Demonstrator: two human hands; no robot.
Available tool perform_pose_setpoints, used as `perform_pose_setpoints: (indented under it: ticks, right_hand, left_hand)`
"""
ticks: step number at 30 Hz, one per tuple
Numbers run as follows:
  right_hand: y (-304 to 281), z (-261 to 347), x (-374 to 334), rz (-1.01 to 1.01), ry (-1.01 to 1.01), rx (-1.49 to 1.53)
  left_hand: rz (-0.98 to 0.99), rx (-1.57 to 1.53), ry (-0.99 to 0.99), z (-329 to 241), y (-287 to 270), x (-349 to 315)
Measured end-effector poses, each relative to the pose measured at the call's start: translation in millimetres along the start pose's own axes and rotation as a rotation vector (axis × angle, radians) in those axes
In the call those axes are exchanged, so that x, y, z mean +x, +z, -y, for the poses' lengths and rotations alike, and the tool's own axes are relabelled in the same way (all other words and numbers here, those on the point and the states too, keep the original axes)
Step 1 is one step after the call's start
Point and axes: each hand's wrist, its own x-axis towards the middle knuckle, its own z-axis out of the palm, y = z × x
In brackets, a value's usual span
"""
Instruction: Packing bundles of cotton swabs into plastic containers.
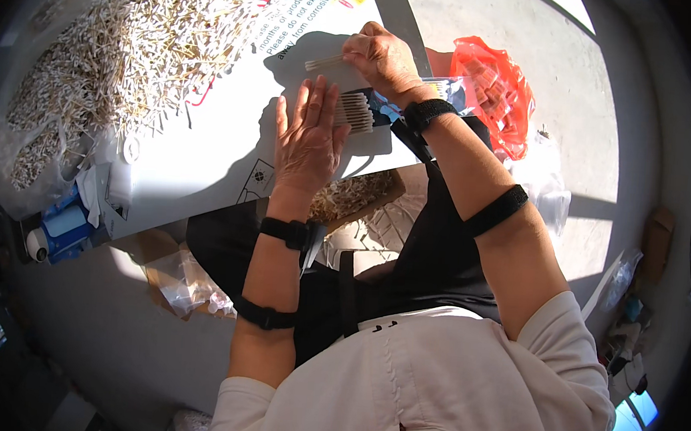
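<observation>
Cotton swabs (357, 113) lie in a row on the white tabletop (175, 184) by the thumb of the left hand (308, 145), its fingers straight and slightly spread. The right hand (384, 60) pinches a small swab bundle (322, 62); loose swabs (136, 53) fill a clear plastic bag (11, 202) at far left.

To my right: crumpled red plastic bag (516, 107) | far right: brown cardboard box (658, 244) | my lower left: crumpled clear plastic (185, 278)

The white tabletop (176, 176) carries a big heap of cotton swabs (128, 60) and a small aligned row (357, 113).
</observation>
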Motion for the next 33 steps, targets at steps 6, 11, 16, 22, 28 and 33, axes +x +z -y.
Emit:
perform_pose_setpoints:
  ticks: [6, 11, 16, 22, 28, 33]
  right_hand:
    - [1.4, 22.5, -51.6, -0.340, 0.263, 0.559]
    - [37.2, 51.2, -85.1, -0.487, 0.333, 0.998]
    - [41.9, 53.2, -84.7, -0.479, 0.332, 0.968]
    - [32.1, 37.4, -81.7, -0.518, 0.355, 0.947]
    - [17.2, 23.7, -79.5, -0.528, 0.319, 0.840]
    - [-20.9, 19.9, -82.1, -0.337, 0.204, 0.572]
  left_hand:
    - [-0.281, -0.544, -0.090, 8.0, -0.6, 3.9]
    - [-0.527, -1.070, -0.316, -11.0, 10.8, 14.5]
    - [-0.558, -1.177, -0.365, -36.1, 20.1, 29.6]
    - [-0.525, -1.220, -0.374, -51.5, 24.4, 33.6]
    - [-0.528, -1.291, -0.328, -59.3, 26.6, 42.3]
    - [-0.563, -1.295, -0.320, -30.5, 12.6, 23.8]
